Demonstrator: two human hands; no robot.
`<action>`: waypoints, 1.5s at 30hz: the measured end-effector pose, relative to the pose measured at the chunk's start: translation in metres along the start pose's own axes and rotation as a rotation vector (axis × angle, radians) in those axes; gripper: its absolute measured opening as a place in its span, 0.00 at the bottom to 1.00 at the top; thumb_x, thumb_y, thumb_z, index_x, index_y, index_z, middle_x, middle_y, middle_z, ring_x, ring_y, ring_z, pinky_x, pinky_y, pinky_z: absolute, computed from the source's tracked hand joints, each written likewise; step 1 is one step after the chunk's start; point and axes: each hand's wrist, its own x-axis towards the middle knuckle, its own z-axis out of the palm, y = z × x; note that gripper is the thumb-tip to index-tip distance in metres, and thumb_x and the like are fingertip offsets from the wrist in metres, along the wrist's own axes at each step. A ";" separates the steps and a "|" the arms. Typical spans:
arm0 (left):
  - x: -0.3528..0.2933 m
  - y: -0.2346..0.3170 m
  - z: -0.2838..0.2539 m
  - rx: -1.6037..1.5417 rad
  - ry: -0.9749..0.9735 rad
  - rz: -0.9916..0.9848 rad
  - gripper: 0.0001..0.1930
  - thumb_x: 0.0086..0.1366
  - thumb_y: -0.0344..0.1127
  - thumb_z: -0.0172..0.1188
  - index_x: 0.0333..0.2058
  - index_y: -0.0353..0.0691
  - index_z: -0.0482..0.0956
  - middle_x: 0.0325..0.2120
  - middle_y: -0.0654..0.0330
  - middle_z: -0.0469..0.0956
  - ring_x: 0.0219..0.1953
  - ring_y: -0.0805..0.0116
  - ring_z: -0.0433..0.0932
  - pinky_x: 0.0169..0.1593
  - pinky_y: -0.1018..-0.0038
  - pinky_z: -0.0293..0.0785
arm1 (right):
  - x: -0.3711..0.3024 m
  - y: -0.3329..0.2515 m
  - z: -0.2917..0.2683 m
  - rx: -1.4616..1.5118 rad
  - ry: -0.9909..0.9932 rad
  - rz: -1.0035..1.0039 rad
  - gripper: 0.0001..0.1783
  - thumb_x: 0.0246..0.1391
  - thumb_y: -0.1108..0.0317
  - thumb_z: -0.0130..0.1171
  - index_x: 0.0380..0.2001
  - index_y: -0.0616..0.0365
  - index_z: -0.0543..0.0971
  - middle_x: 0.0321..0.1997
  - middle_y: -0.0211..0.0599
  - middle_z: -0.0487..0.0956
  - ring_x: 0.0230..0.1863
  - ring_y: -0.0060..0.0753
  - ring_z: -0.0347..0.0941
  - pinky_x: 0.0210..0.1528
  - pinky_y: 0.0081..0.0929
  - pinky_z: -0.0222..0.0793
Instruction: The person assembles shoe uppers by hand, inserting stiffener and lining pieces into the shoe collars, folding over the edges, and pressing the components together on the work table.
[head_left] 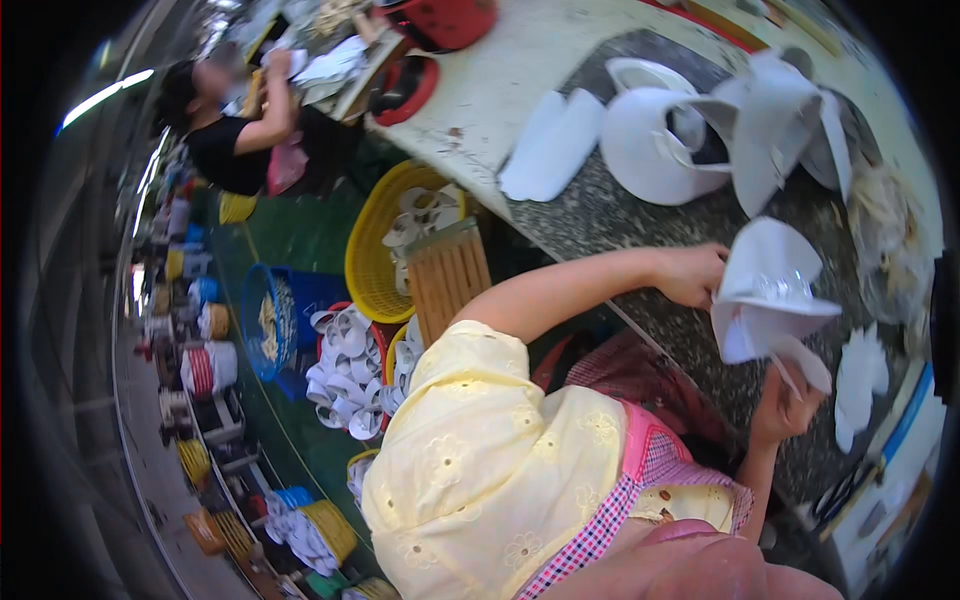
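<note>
Over the speckled dark stone slab [590,235] I hold up a glossy white curved piece [768,275] that looks like a shoe upper. My left hand [694,275] is closed on its left edge. At its lower end my right hand [787,405] is closed, fingers bent around a narrow white curved part [803,362]; whether this joins the larger piece I cannot tell. Beyond my hands, several white shoe-upper-like pieces [660,150] lie on the slab beside a stack of flat white cut pieces [553,145]. More flat white pieces [861,385] lie right of my right hand.
A crumpled transparent bag [890,245] and scissors [848,495] lie at the right. Left of the table stand a slatted wooden seat [447,280], a yellow basket [362,250], a blue tub [262,335] and a heap of white pieces [345,370]. A co-worker [230,140] handles something farther off.
</note>
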 end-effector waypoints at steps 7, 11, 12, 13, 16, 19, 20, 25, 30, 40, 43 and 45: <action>-0.016 0.019 -0.026 -0.217 -0.083 -0.283 0.20 0.49 0.32 0.59 0.43 0.37 0.72 0.40 0.51 0.73 0.44 0.58 0.71 0.49 0.68 0.66 | 0.020 -0.016 0.017 0.037 -0.107 -0.111 0.17 0.27 0.80 0.61 0.29 0.61 0.76 0.36 0.41 0.71 0.34 0.36 0.69 0.31 0.25 0.69; -0.019 0.005 -0.016 -0.291 -0.143 -0.421 0.21 0.48 0.32 0.60 0.44 0.37 0.71 0.43 0.52 0.72 0.45 0.60 0.70 0.49 0.69 0.65 | 0.014 -0.020 0.019 0.077 -0.155 -0.102 0.16 0.27 0.82 0.61 0.28 0.64 0.76 0.35 0.42 0.70 0.32 0.37 0.70 0.31 0.26 0.69; -0.020 0.005 -0.015 -0.290 -0.144 -0.426 0.21 0.48 0.32 0.60 0.44 0.37 0.71 0.43 0.52 0.72 0.45 0.60 0.70 0.49 0.69 0.65 | 0.013 -0.019 0.021 0.070 -0.125 -0.076 0.15 0.27 0.82 0.61 0.27 0.64 0.76 0.35 0.42 0.70 0.31 0.38 0.71 0.31 0.26 0.69; -0.021 0.005 -0.015 -0.278 -0.147 -0.410 0.17 0.51 0.32 0.57 0.42 0.37 0.73 0.42 0.54 0.72 0.45 0.63 0.71 0.49 0.71 0.65 | 0.013 -0.019 0.023 0.064 -0.097 -0.052 0.15 0.27 0.82 0.61 0.27 0.65 0.76 0.35 0.42 0.70 0.31 0.38 0.71 0.30 0.26 0.69; -0.024 0.011 -0.015 -0.287 -0.130 -0.442 0.18 0.51 0.33 0.58 0.42 0.37 0.73 0.42 0.54 0.72 0.46 0.62 0.70 0.49 0.71 0.65 | 0.011 -0.021 0.028 -0.003 -0.127 -0.024 0.14 0.28 0.81 0.61 0.26 0.65 0.75 0.34 0.42 0.70 0.29 0.38 0.71 0.29 0.26 0.69; -0.018 0.027 -0.021 -0.228 -0.098 -0.450 0.23 0.47 0.33 0.61 0.44 0.37 0.71 0.44 0.51 0.71 0.46 0.57 0.70 0.50 0.68 0.65 | 0.007 -0.016 0.033 -0.017 -0.098 -0.089 0.13 0.28 0.80 0.61 0.25 0.63 0.75 0.33 0.42 0.70 0.28 0.39 0.70 0.28 0.26 0.69; -0.015 0.030 -0.021 -0.147 -0.080 -0.407 0.23 0.47 0.33 0.61 0.44 0.37 0.71 0.44 0.51 0.71 0.46 0.57 0.70 0.50 0.68 0.65 | 0.005 -0.013 0.034 -0.027 -0.081 -0.122 0.12 0.29 0.79 0.62 0.24 0.63 0.75 0.33 0.43 0.70 0.28 0.39 0.70 0.28 0.27 0.70; -0.011 0.036 -0.024 -0.019 -0.045 -0.274 0.20 0.48 0.32 0.60 0.43 0.37 0.72 0.43 0.51 0.71 0.48 0.54 0.67 0.52 0.66 0.62 | 0.003 -0.009 0.041 0.006 -0.076 -0.074 0.11 0.31 0.76 0.61 0.26 0.60 0.76 0.34 0.43 0.71 0.30 0.41 0.71 0.29 0.29 0.70; -0.006 0.038 -0.026 0.077 -0.072 -0.184 0.17 0.50 0.33 0.57 0.41 0.40 0.73 0.42 0.52 0.71 0.49 0.52 0.65 0.55 0.64 0.57 | 0.000 -0.006 0.038 -0.125 -0.208 -0.007 0.15 0.30 0.75 0.61 0.30 0.59 0.76 0.37 0.44 0.71 0.34 0.44 0.71 0.34 0.31 0.69; -0.005 0.037 -0.014 -0.034 0.095 -0.276 0.16 0.39 0.30 0.60 0.32 0.44 0.77 0.29 0.57 0.76 0.33 0.58 0.74 0.50 0.63 0.61 | 0.002 -0.015 0.037 -0.205 -0.268 0.019 0.13 0.36 0.68 0.58 0.31 0.56 0.76 0.33 0.39 0.75 0.34 0.42 0.71 0.35 0.35 0.68; -0.001 0.039 -0.016 0.064 0.066 -0.110 0.19 0.38 0.30 0.59 0.34 0.40 0.75 0.31 0.58 0.75 0.34 0.61 0.73 0.44 0.68 0.61 | -0.008 -0.007 0.043 -0.063 -0.180 0.035 0.14 0.37 0.68 0.57 0.32 0.59 0.76 0.33 0.40 0.75 0.35 0.44 0.71 0.37 0.37 0.67; -0.005 0.036 -0.013 -0.081 0.050 -0.252 0.24 0.36 0.32 0.60 0.39 0.41 0.72 0.40 0.55 0.71 0.42 0.59 0.70 0.45 0.68 0.59 | -0.012 0.001 0.059 -0.050 -0.201 0.011 0.15 0.38 0.67 0.57 0.33 0.59 0.75 0.33 0.41 0.75 0.35 0.45 0.71 0.38 0.39 0.66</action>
